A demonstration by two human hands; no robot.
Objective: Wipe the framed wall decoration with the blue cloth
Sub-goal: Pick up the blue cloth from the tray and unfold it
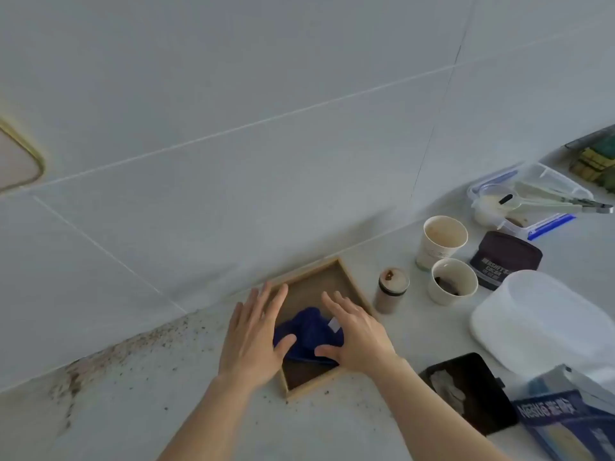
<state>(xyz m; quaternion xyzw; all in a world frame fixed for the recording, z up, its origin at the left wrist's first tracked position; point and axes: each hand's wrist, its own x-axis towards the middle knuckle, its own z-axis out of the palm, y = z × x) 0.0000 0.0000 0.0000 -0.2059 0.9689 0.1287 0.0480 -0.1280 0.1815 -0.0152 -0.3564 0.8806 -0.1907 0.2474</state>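
A square wooden frame (352, 287) with a brown panel lies flat on the white counter, close to the tiled wall. A crumpled blue cloth (307, 331) with a small white tag rests on the panel. My left hand (253, 337) hovers over the frame's left edge, fingers spread, thumb touching the cloth. My right hand (357, 334) is over the frame's right side, fingers apart, thumb at the cloth's lower edge. Neither hand grips anything.
Right of the frame stand a small lidded jar (392, 289), two paper cups (441, 241) (452, 281), a dark cocoa tub (506, 257), a clear container with tongs (529, 201), a white lid (545, 324), a black tray (469, 390) and a blue box (565, 424). Brown specks dot the counter (139, 410) at left.
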